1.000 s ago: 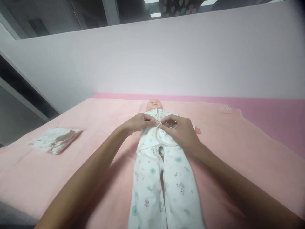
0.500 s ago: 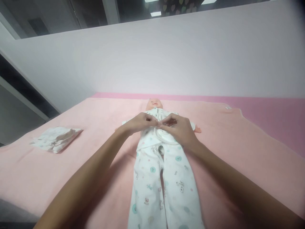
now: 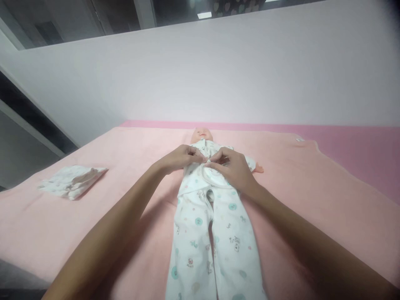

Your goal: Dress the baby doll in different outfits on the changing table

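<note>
A baby doll (image 3: 202, 135) lies on its back on the pink blanket (image 3: 312, 196), head away from me. It wears a white printed romper (image 3: 212, 233) with long legs stretching toward me. My left hand (image 3: 179, 157) and my right hand (image 3: 233, 168) meet over the doll's chest. Both pinch the romper's front edges together, fingertips touching at a small snap. One of the doll's hands (image 3: 258, 168) pokes out beyond my right hand.
A folded white printed cloth (image 3: 72, 186) lies on the blanket at the left. A darker pink surface (image 3: 359, 146) shows past the blanket at the right. A pale wall (image 3: 218, 75) rises just behind the doll's head.
Both hands have crept slightly up the doll's chest, still pinching the romper's front. The view has shifted a little.
</note>
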`<action>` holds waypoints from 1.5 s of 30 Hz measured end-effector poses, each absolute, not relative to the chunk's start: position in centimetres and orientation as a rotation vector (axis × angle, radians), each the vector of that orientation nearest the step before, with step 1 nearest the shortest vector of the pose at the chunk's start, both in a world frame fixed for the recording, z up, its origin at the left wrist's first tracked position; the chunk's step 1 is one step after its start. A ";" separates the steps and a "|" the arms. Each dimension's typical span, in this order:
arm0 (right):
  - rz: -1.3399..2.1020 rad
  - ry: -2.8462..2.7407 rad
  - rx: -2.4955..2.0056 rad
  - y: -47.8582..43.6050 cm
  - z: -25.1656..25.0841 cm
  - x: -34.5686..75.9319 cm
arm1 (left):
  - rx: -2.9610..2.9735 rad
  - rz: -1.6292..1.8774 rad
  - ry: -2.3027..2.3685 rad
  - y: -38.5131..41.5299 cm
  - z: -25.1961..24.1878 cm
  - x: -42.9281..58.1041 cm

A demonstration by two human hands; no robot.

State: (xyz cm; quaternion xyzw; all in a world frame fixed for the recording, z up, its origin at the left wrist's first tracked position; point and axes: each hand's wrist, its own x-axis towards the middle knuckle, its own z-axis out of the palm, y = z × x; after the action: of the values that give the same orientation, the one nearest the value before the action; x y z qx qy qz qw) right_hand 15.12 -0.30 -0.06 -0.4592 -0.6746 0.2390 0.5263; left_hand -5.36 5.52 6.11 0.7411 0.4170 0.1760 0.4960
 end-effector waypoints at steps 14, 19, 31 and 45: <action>0.623 -1.643 -1.161 -0.2 0.2 15.7 | 1.982 0.406 0.987 5.2 6.4 -5.6; 0.773 -1.657 -1.340 1.3 2.4 16.3 | 2.026 0.455 1.029 5.7 5.8 -5.5; 0.803 -1.731 -1.564 4.8 4.0 15.4 | 1.849 0.625 1.176 6.4 4.3 -4.8; 0.819 -1.672 -1.459 5.4 2.3 16.9 | 1.669 0.624 1.251 8.9 3.5 -4.1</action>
State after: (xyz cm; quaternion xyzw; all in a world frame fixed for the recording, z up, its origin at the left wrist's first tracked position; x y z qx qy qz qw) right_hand 16.86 5.40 2.32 -0.5711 -0.6543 0.3203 0.3782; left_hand -4.14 8.91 3.55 0.6793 0.5089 0.2539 0.4638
